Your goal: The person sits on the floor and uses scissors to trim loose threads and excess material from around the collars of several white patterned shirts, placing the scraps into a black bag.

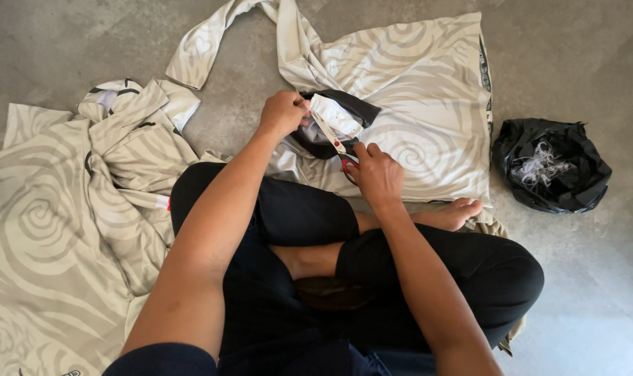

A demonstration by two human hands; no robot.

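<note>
Head view looks straight down on a person sitting cross-legged on a grey concrete floor [581, 278]. The left hand [283, 113] is closed in a fist around the upper edge of a small white fabric piece [334, 117], which has a black lining [351, 104] folded behind it. The right hand [377, 174] is curled shut around the red handles of a pair of scissors [341, 152]; the blades point up and to the left, with their tips lying against the white piece's lower edge (whether the blades are parted I cannot tell, as they are too thin to read here).

Both hands work just above the near edge of a cream swirl-patterned cloth [428, 90] spread flat on the floor ahead, its right edge running straight and its top left corner trailing into a long strip. A bare foot [455, 212] rests against that cloth's lower edge. A second heap of the same patterned cloth [59, 230] is bunched along the person's left side, touching the knee.

To the right, well apart from the hands, sits an open black plastic bag [551, 163] holding white thread scraps. Bare floor shows between the bag and the spread cloth, and more lies open at the lower right and upper left.
</note>
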